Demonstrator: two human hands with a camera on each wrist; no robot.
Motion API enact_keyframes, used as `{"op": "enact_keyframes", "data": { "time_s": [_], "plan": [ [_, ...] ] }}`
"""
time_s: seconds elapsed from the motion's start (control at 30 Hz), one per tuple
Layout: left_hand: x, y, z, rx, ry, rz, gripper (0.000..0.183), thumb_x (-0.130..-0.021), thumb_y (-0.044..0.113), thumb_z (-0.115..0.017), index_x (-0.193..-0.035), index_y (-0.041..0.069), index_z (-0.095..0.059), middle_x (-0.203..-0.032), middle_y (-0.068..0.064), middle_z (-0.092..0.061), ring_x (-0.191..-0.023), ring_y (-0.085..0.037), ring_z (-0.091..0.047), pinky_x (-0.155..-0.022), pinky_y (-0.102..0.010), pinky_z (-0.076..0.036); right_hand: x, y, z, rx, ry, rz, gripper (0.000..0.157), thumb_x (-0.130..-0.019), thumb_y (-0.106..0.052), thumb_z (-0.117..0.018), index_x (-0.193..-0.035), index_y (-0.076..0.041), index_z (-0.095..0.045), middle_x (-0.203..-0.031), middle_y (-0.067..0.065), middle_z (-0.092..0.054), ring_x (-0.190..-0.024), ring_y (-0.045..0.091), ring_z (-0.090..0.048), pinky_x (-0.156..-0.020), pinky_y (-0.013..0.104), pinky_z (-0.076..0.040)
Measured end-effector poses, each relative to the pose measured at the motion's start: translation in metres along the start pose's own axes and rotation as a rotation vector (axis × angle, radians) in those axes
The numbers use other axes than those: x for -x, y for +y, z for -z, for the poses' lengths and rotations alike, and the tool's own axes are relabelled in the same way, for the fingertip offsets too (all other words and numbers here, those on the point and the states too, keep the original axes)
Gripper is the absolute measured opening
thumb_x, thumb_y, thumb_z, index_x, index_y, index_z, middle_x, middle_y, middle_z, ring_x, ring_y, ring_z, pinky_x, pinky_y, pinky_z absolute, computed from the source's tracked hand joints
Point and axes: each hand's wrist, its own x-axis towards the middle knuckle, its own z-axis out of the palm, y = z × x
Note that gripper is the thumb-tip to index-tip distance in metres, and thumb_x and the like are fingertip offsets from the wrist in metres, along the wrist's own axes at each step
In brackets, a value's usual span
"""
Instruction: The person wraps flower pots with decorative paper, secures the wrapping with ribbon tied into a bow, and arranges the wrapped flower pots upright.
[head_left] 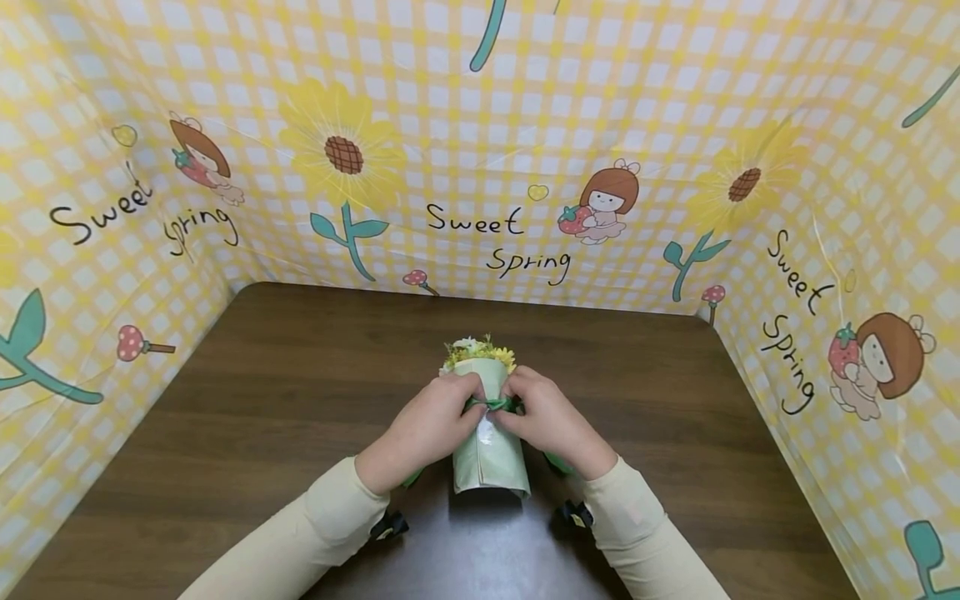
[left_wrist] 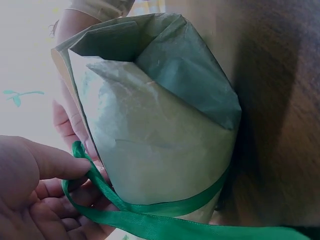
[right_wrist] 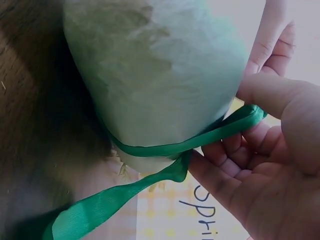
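Observation:
A small bouquet lies on the table, its yellow and white flowers [head_left: 480,343] pointing away from me and its pale green wrapping paper [head_left: 491,467] rolled into a tube. Around the paper runs a green ribbon [left_wrist: 170,207], gathered on top between both hands. My left hand [head_left: 435,421] pinches the ribbon between thumb and fingers at the left side of the wrap. Opposite it, my right hand [head_left: 553,421] holds a folded part of the ribbon [right_wrist: 225,131] with thumb and fingers. Loose ribbon tails hang off either side. The crossing itself is partly hidden by fingers.
The dark brown wooden table [head_left: 315,350] extends around the bouquet. A yellow checked cloth [head_left: 480,125] with flower and cartoon prints stands as walls at the back and both sides. Black wrist-mounted gear [head_left: 573,515] shows beneath the sleeves.

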Motion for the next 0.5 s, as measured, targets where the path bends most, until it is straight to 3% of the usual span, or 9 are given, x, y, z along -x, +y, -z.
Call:
{"op": "enact_keyframes", "data": {
  "time_s": [0.23,0.37,0.5],
  "plan": [
    [0.001,0.0,0.0,-0.006,0.0,0.004,0.012,-0.091,0.019,-0.064,-0.082,0.023,-0.058,-0.072,0.011,-0.055,-0.068,-0.007,-0.049,-0.056,-0.021,-0.044,0.001,-0.004,0.005,0.131,0.088,0.033,0.01,-0.083,-0.012,-0.07,-0.081,-0.018,-0.063,-0.091,-0.009,-0.053,-0.081,0.009,-0.054,-0.071,0.023,-0.049],
    [0.001,0.0,0.002,-0.01,-0.009,0.008,0.01,-0.091,0.02,-0.064,-0.083,0.022,-0.058,-0.075,0.01,-0.056,-0.069,-0.007,-0.05,-0.058,-0.022,-0.044,0.004,-0.009,0.009,0.262,0.132,0.04,0.01,-0.083,-0.016,-0.073,-0.088,-0.018,-0.065,-0.092,-0.008,-0.055,-0.083,0.006,-0.055,-0.072,0.024,-0.051],
    [0.001,0.001,0.002,-0.006,-0.019,0.014,0.01,-0.091,0.02,-0.064,-0.084,0.022,-0.058,-0.077,0.01,-0.056,-0.07,-0.007,-0.05,-0.058,-0.022,-0.044,0.006,-0.011,0.012,0.341,0.155,0.012,0.013,-0.083,-0.023,-0.076,-0.087,-0.02,-0.064,-0.084,-0.008,-0.057,-0.074,0.004,-0.053,-0.065,0.023,-0.049]
  ]
}}
